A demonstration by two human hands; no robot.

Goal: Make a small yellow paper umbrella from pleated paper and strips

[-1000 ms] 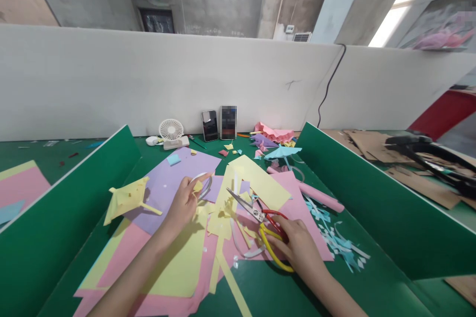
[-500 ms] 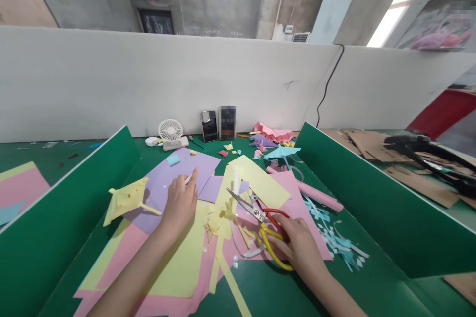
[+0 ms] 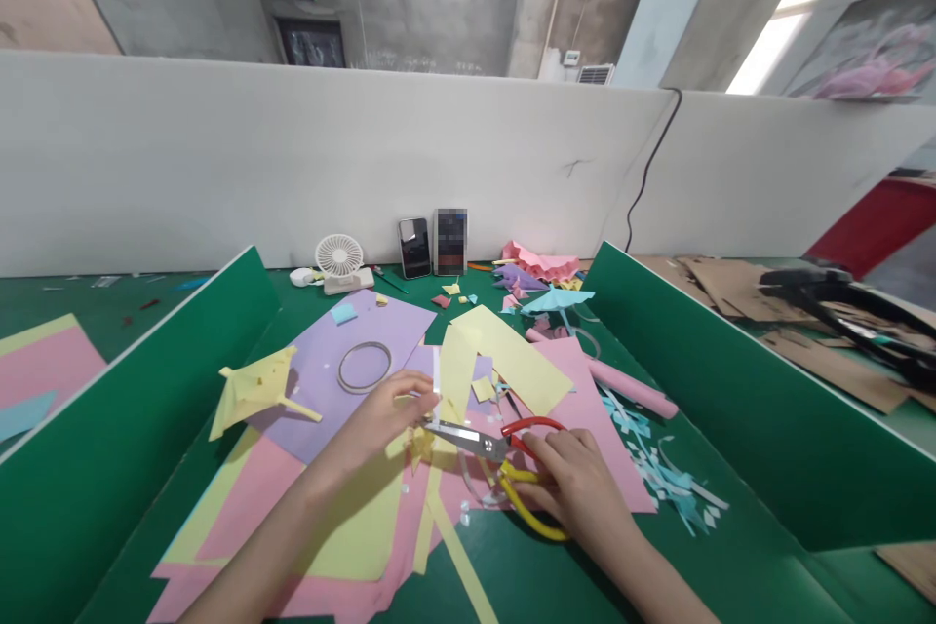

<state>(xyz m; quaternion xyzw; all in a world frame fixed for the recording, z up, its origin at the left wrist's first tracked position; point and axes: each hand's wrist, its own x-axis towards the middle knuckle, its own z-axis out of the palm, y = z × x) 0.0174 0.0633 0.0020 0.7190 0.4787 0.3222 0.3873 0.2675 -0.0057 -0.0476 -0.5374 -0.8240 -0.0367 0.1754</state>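
My left hand (image 3: pixel 399 407) is closed, with thumb and fingers pinched on a narrow white strip (image 3: pixel 437 372) that looks like tape and stands up from the fingertips. My right hand (image 3: pixel 581 478) grips a pair of scissors (image 3: pixel 487 445) by its red and yellow handles. The blades point left, their tips close beside my left fingertips and the strip's lower end. Below the blades lies crumpled yellow paper (image 3: pixel 420 447), partly hidden. A thin grey tape ring (image 3: pixel 360 391) rests on the purple paper (image 3: pixel 314 351), just beyond my left hand.
A yellow paper umbrella (image 3: pixel 255 388) lies at left, a blue one (image 3: pixel 560 300) at back right. Blue scraps (image 3: pixel 669 483) and a rolled pink paper tube (image 3: pixel 633 387) lie near the right green divider (image 3: pixel 731 400). A small fan (image 3: pixel 339 255) and a phone (image 3: pixel 414 249) stand at the back.
My left hand has moved right and toward me from the purple paper, uncovering the tape ring. The scissors have swung level and left, and their blades have come closer together beside my left fingers.
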